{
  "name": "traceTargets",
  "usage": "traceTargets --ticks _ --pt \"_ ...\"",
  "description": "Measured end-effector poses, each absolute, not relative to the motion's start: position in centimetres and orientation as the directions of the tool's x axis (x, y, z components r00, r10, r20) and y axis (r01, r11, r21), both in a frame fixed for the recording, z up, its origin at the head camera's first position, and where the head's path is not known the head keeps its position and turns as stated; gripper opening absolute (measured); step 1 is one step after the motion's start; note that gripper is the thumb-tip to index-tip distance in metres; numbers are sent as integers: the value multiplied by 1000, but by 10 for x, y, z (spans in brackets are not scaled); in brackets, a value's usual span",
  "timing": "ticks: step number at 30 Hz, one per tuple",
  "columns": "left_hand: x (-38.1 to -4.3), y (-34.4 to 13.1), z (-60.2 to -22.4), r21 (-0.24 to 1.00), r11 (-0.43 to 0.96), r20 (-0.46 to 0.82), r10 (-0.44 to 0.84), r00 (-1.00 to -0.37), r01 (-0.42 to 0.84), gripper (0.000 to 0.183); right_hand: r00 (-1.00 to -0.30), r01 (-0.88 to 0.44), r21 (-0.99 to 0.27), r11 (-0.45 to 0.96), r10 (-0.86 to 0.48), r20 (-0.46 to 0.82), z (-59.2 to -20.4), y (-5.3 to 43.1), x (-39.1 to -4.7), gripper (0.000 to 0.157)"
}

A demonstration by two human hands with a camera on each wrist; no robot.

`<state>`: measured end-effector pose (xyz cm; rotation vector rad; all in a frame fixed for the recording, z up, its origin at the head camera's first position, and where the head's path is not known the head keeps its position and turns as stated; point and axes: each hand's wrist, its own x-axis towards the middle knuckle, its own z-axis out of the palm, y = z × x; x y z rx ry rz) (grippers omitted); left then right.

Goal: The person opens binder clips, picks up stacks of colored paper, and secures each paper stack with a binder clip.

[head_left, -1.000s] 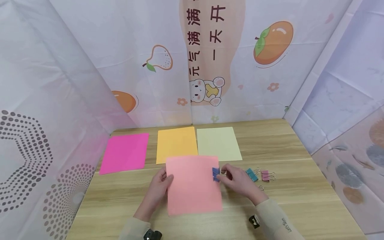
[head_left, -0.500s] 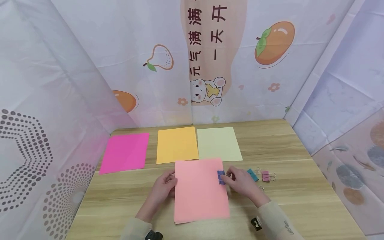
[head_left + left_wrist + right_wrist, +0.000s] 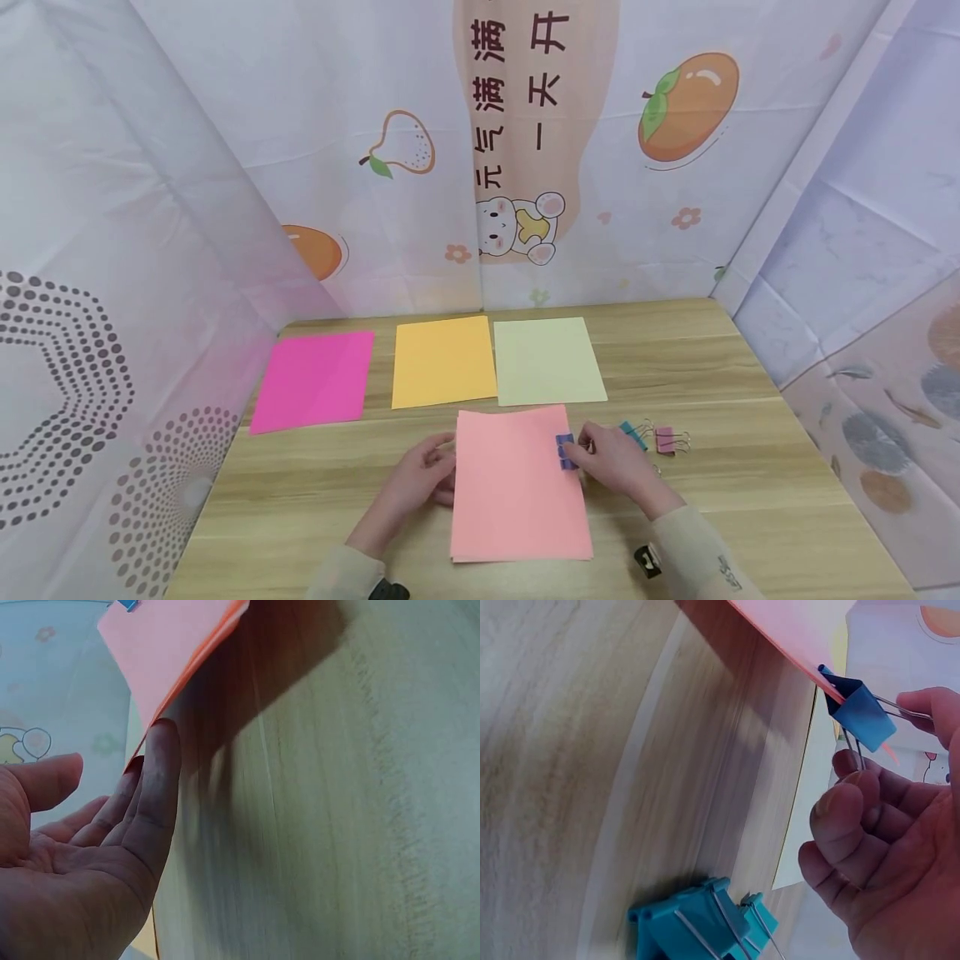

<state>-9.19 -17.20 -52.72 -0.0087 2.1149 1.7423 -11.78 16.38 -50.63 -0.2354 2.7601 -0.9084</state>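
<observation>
A stack of salmon-pink paper sheets (image 3: 517, 500) is held over the table's near middle, its edge lifted off the wood in both wrist views. A blue binder clip (image 3: 566, 452) sits on the stack's right edge. My right hand (image 3: 618, 462) pinches the clip's wire handles between thumb and fingers; the right wrist view shows the clip's body (image 3: 862, 720) around the paper edge. At the left edge, my left hand (image 3: 420, 475) touches the sheets with extended fingertips (image 3: 163, 739). Its thumb stands apart from the paper in the left wrist view.
Magenta (image 3: 313, 379), orange (image 3: 444, 362) and pale yellow-green paper (image 3: 549, 362) lie along the back of the table. Right of my right hand are a teal binder clip (image 3: 633, 435) and a pink one (image 3: 666, 439). Printed cloth (image 3: 420, 233) hangs behind and at both sides.
Both hands have moved right and nearer to me with the pink stack and its blue clip. My left thumb has come off the front of the paper.
</observation>
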Motion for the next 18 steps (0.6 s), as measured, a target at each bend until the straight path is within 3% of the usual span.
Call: traceTargets --ticks 18 --pt "-84 -164 -527 911 270 -382 273 -883 -310 49 -959 -113 -478 871 -222 -178 -508 167 -112 35"
